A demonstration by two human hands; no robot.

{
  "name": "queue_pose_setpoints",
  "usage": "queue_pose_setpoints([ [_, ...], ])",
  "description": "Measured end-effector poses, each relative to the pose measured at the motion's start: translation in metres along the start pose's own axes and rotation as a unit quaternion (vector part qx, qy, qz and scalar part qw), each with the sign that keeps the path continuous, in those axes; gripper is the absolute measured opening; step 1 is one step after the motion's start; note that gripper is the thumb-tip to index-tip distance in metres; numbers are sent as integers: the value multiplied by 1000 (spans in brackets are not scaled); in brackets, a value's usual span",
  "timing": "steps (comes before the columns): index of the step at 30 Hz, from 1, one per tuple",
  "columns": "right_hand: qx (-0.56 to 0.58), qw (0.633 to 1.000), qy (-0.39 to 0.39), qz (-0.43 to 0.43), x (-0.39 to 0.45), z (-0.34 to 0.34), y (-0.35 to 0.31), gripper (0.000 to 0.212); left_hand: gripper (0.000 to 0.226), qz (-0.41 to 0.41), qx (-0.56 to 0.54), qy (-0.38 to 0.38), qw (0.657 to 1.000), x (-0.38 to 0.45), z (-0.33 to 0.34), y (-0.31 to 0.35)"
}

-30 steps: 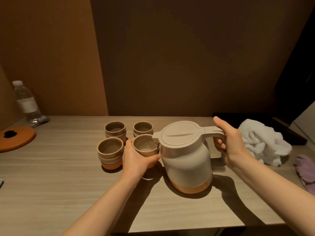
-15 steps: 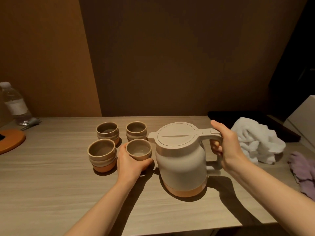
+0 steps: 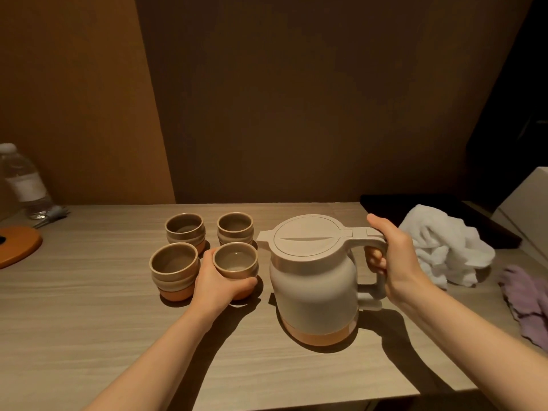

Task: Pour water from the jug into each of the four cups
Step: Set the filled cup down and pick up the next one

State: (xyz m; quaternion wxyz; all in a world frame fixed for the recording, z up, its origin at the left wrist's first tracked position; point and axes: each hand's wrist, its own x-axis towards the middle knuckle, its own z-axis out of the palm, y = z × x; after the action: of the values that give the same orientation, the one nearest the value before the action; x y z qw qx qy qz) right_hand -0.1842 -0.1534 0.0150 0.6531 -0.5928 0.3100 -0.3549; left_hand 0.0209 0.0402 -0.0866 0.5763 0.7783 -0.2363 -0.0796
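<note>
2 hands grip — left cup, right jug; table front bare.

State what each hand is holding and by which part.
Left hand grips the near-right cup around its lower body. Right hand grips the jug by its handle; the jug stands upright on the table.

Bare worktop lies open in front and left of the four clustered cups, while the jug and crumpled white towel crowd the right.
</note>
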Motion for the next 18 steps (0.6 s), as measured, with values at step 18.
queue_pose_setpoints([
  [18,-13,1000,-5,-8,-7,3,-2,55,54,15,4,123,992,-54,-28,-18],
])
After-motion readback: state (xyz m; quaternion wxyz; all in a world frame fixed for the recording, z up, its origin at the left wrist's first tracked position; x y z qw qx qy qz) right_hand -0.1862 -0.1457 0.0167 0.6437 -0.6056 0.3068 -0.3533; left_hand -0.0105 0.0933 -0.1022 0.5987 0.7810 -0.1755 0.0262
